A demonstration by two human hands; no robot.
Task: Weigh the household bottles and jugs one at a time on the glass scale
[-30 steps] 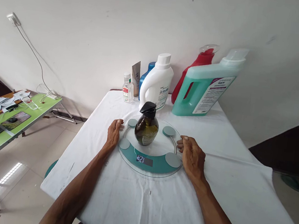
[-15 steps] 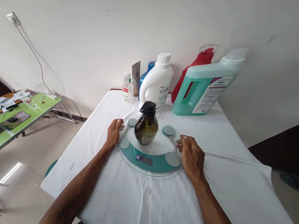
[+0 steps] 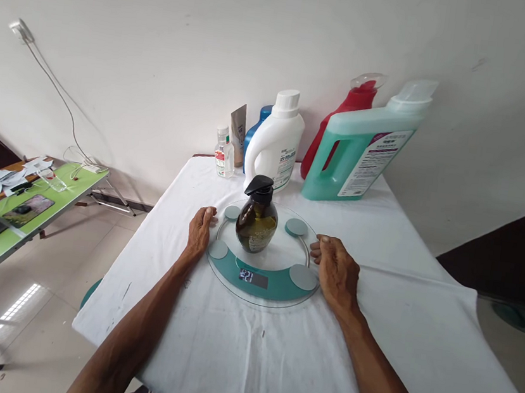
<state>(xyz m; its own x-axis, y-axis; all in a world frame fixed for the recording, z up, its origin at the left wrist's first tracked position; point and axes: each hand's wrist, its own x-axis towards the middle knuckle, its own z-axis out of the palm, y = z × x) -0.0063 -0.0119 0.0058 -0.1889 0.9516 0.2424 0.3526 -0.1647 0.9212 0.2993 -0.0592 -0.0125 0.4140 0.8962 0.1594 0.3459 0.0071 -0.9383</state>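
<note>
Hands flat on the white-clothed counter (image 3: 242, 360): my left hand (image 3: 199, 234) and right hand (image 3: 336, 274) rest open, fingers gripping nothing, touching opposite rims of the round glass scale (image 3: 259, 282). Between my fingers, upright at its centre, stands a squat, dark amber bottle (image 3: 256, 219) with black pump top.

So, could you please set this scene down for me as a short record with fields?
surface: table under a white cloth
scale: round glass scale, display lit, digits too small to read
on scale: dark pump bottle, upright, centred
left hand: flat on the cloth at the scale's left rim, holding nothing
right hand: at the scale's right rim, holding nothing
by wall: white jug, green jug, red bottle, small clear bottle
</note>
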